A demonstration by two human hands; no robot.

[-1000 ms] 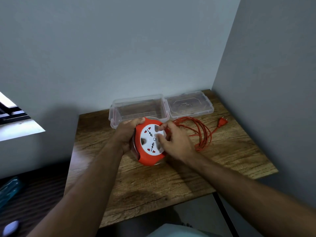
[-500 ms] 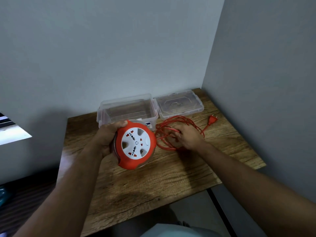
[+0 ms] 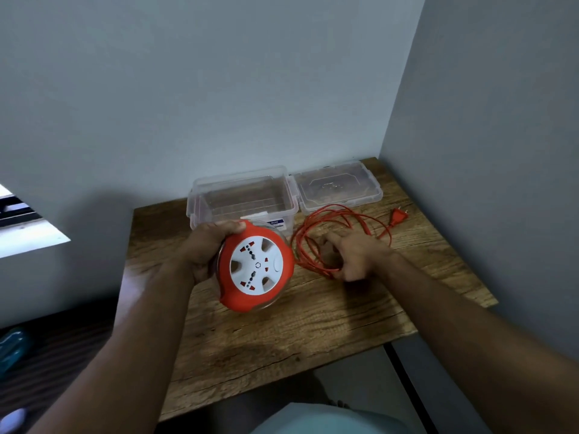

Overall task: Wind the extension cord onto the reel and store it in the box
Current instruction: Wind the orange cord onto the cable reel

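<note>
My left hand (image 3: 206, 249) grips the round orange reel (image 3: 255, 266) by its left rim, holding it tilted above the table with its white socket face toward me. The orange cord (image 3: 316, 220) lies in loose loops on the table right of the reel, ending in an orange plug (image 3: 397, 216) near the right wall. My right hand (image 3: 354, 255) rests on the loops with fingers curled around several strands. The clear plastic box (image 3: 242, 195) stands open behind the reel.
The box's clear lid (image 3: 340, 187) lies flat to the right of the box, against the back wall. The wooden table (image 3: 282, 333) sits in a corner, with walls behind and to the right. Its front edge is near my body.
My right hand left the reel's face and moved right onto the cord loops, closing on the strands. The reel shifted slightly left in my left hand.
</note>
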